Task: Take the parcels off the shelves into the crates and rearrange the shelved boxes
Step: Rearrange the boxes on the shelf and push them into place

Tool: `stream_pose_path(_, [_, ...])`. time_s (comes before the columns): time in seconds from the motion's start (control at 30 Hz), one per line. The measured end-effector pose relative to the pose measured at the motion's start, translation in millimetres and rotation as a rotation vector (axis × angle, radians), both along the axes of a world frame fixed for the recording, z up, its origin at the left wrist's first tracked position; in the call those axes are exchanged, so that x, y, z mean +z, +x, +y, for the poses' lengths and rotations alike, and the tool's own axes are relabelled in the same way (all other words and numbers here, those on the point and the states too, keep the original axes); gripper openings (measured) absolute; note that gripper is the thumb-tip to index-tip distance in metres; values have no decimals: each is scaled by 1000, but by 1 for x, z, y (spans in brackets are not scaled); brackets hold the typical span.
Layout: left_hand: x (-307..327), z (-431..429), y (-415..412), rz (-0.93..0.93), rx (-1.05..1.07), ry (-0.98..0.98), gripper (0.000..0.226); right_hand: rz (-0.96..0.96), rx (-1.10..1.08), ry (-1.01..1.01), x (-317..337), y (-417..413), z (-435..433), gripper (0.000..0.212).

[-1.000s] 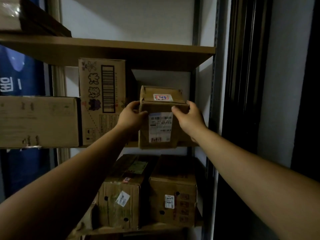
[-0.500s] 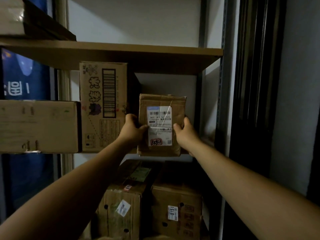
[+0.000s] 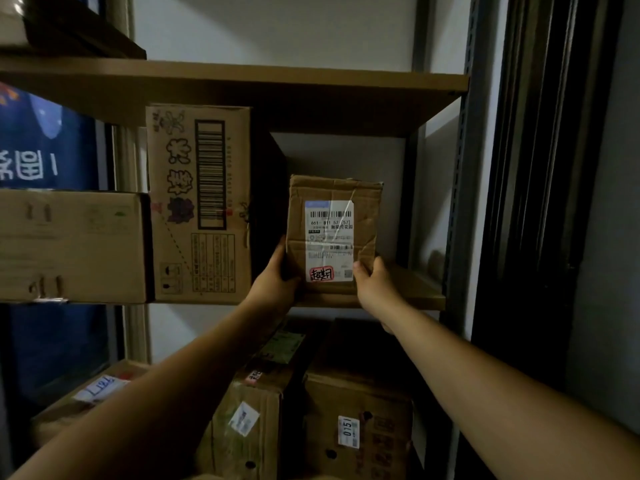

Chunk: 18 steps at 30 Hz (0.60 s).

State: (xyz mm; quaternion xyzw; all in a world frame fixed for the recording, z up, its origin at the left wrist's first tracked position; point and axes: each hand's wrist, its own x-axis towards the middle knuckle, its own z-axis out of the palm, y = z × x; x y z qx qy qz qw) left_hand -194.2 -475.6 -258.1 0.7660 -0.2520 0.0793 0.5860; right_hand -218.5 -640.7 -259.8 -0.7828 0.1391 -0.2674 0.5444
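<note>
Gripping a small cardboard parcel from both sides, the person's two bare hands hold it upright at the front of the middle shelf, a little right of the head view's centre. The left hand clasps the parcel's lower left edge, at about 8 o'clock from its middle, thumb on the front face and fingers wrapped out of sight behind. The right hand pinches the lower right corner, at about 5 o'clock, with the thumb pressed on the white shipping label that covers much of the front. That label carries barcodes and a red stamped mark near its bottom. The parcel's base sits at the shelf board's level, though whether it rests on the board or is lifted just clear cannot be told. At 9 o'clock from the parcel stands a tall printed carton with a large vertical barcode, near but apart from it, a dark gap between them. Farther toward 9 o'clock lies a wide plain box touching the tall carton's side. Above, at 12 o'clock, runs the upper shelf board. Below, at 6 o'clock, two brown boxes stand side by side on the lower level: one with a tilted white sticker and one labelled 0151. At 7 o'clock a further labelled box shows partly behind the left forearm.
</note>
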Motion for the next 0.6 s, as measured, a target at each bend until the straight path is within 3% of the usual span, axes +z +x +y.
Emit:
stream_pose_path(0.2, [-2, 2, -11, -21, -73, -79, 80, -86, 59, 39, 1, -22, 4, 54])
stream_pose_path(0.33, [1, 12, -35, 43, -122, -188, 63, -219, 28, 6, 10, -58, 20, 48])
stream_pose_path(0.5, [5, 37, -60, -41, -215, -216, 43, -375, 22, 31, 18, -104, 50, 36])
stream_pose_path(0.6, [4, 63, -73, -67, -249, -209, 59, -392, 27, 62, 12, -127, 76, 38])
